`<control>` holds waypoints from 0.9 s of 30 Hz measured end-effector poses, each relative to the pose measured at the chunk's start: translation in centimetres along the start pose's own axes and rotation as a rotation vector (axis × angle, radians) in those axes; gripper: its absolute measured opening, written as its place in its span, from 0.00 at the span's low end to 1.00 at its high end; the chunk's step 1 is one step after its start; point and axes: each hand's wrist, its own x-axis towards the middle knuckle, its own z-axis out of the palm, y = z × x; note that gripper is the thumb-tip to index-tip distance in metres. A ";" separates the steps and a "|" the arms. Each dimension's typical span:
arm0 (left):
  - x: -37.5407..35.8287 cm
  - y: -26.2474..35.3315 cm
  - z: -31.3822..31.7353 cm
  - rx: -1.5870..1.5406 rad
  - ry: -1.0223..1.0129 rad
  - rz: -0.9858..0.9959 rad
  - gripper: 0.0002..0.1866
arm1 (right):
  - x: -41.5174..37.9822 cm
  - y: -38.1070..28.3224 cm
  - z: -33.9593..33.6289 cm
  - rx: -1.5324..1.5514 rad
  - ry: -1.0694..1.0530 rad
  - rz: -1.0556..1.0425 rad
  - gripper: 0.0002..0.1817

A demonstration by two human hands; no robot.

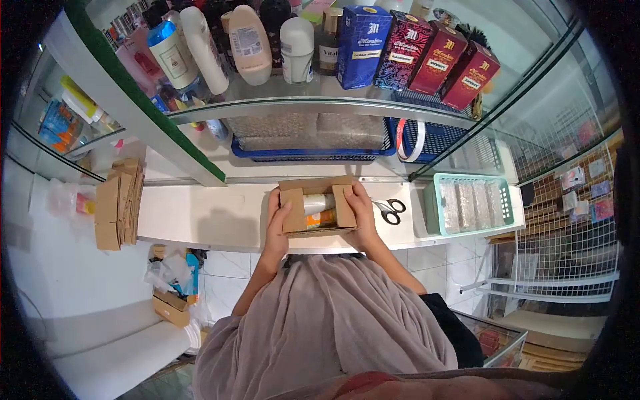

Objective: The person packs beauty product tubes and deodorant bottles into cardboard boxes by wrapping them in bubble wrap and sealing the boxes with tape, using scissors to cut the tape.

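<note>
A small open cardboard box [319,233] is held between my two hands at the front edge of the white counter [193,210]. My left hand [277,223] grips its left side, thumb on the folded side flap. On the opposite side my right hand [361,217] is closed round the right wall and flap. Inside lie a white tube or bottle [319,203] and an orange container [321,219], both partly covered by the flaps. Black-handled scissors [392,211] rest just right of my right hand, their blades partly hidden behind it.
Flattened cardboard [117,207] leans at the left. A mint basket [437,227] with bubble-wrapped rolls stands at the right. Above, a glass shelf [300,97] carries bottles and perfume boxes [363,47]. A blue basket [307,157] holds bubble wrap behind the counter.
</note>
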 end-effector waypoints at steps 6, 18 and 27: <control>0.0 0.5 0.3 0.009 -0.020 -0.006 0.21 | -0.1 0.6 -0.5 0.046 -0.010 0.015 0.19; 0.0 1.0 1.0 0.133 0.000 0.118 0.24 | -0.3 -0.6 0.2 -0.029 0.017 -0.117 0.17; 0.2 2.0 -0.4 0.451 -0.186 0.385 0.23 | -0.5 -1.2 -2.2 -0.295 -0.170 -0.406 0.20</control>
